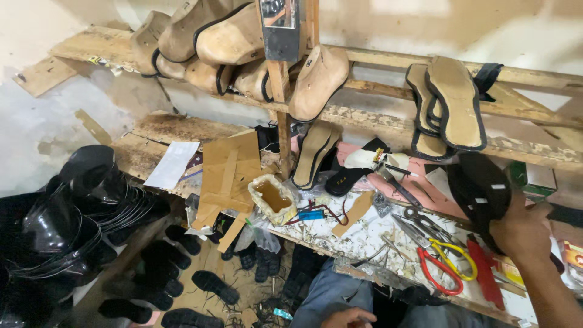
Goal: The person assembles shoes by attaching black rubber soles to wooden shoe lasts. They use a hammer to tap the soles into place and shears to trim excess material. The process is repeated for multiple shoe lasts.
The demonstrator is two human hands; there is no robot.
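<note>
- Your right hand (523, 229) has its fingers clamped on a stack of black shoe uppers (480, 185), held above the right end of the worktop (364, 238).
- Just below them lie scissors (446, 262) with red and yellow handles and a red knife (484, 271); if you lower the uppers carelessly, I think a blade may catch or scratch them.
- The glue pot (272, 198) stands open, well apart to the left.
- Your left hand (347, 317) rests low on your knee; whether its fingers are together, I cannot tell.
</note>
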